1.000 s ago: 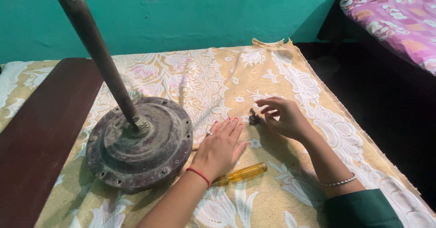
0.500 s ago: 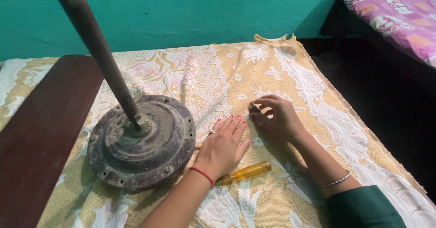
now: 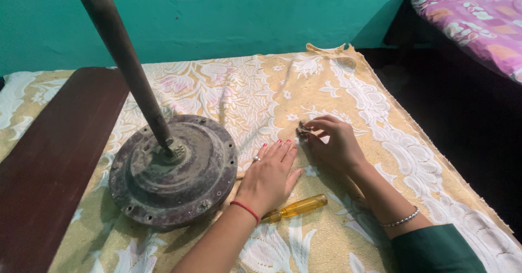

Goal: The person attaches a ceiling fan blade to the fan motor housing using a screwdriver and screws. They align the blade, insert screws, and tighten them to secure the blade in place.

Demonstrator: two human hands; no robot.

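Right hand (image 3: 336, 145) pinching small metal part (image 3: 302, 129) — left hand (image 3: 270, 176) flat

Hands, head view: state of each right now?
Left hand: open, flat on the yellow cloth.
Right hand: fingertips pinched on a small dark metal part.

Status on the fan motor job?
Done: motor housing lies on the cloth, blade beside it, screwdriver set down. In hand: right hand pinches small dark hardware; left hand rests flat next to the housing. Left: the housing's rim holes look unfilled.
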